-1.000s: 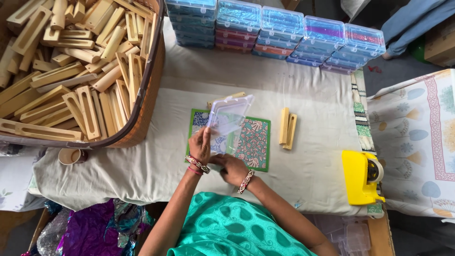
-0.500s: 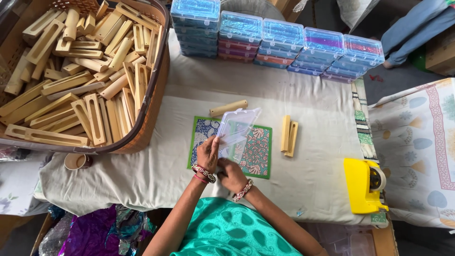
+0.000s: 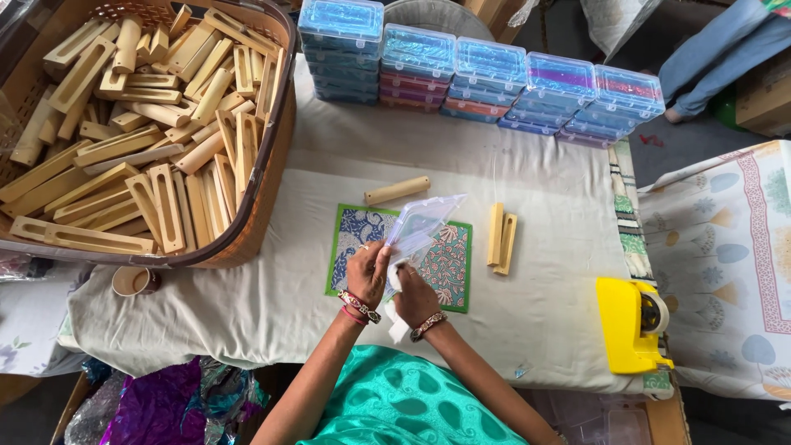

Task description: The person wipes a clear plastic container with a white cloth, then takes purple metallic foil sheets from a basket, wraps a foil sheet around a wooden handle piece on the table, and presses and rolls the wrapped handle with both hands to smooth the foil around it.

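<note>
Clear plastic is what is being gripped: a see-through pouch (image 3: 422, 224) is pinched at its lower end by both hands and angled up to the right above the patterned mat (image 3: 350, 239). The left hand (image 3: 367, 272) is closed on the pouch's near edge, fingers curled; the right hand (image 3: 414, 298) is closed just beside it, and something white seems to be tucked under it, though that is hard to make out. Pale cloth is seen spread over the table (image 3: 544, 288), with open room left of the mat up to the basket (image 3: 255, 231) and more bare cloth between the mat and the yellow tape dispenser (image 3: 630, 325) by the right edge. One loose wooden stick (image 3: 398, 190) is laid above the mat; two slotted wooden pieces (image 3: 501, 237) are set side by side to its right, touching. The basket is heaped with many more such pieces, too many to be counted. Five stacks of clear lidded boxes (image 3: 486, 78) are lined along the far edge. The pouch is faintly blue-tinted, crinkled, its top corner pointed.
</note>
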